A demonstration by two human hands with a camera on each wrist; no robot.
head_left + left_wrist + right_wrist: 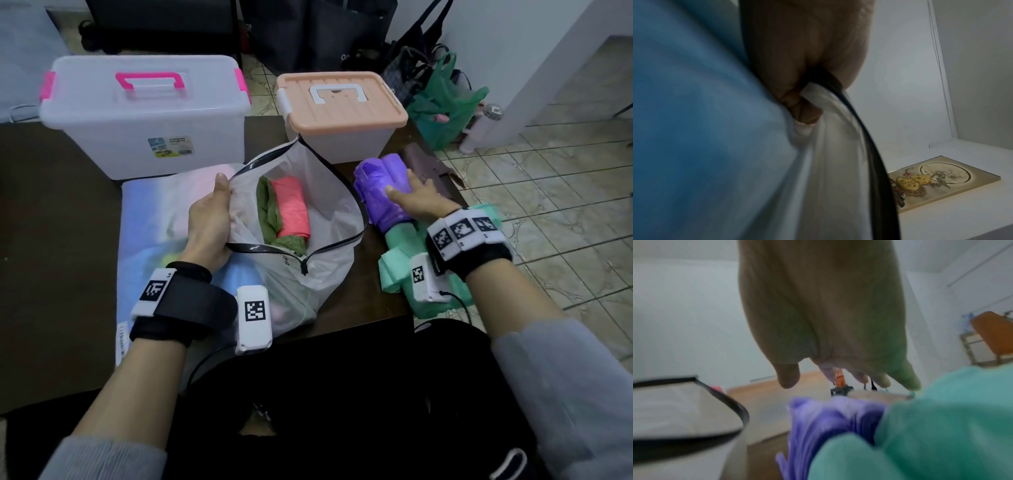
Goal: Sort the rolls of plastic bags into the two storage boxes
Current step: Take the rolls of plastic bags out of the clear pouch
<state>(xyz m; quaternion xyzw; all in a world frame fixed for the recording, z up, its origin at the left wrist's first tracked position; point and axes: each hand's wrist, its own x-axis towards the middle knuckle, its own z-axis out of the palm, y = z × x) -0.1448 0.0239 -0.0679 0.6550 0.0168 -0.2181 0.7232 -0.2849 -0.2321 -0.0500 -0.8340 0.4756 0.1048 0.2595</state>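
My left hand (210,219) grips the black zipper rim of a white mesh bag (318,219) and holds its mouth open; the left wrist view shows its fingers (797,104) curled round the rim. Inside the bag lie a pink-red roll (293,210) and an olive-green roll (267,214). My right hand (416,198) rests with straight fingers on a purple roll (380,186) beside the bag; the purple roll (830,423) lies on a mint-green roll (400,246). A clear box with pink latches (144,113) and a box with a peach lid (339,106) stand lidded at the back.
A pale blue and pink packet (150,219) lies under the mesh bag on the dark table (61,240). A brown piece (428,164) lies beyond the purple roll. On the tiled floor to the right are a green plastic bag (445,102) and a bottle (479,130).
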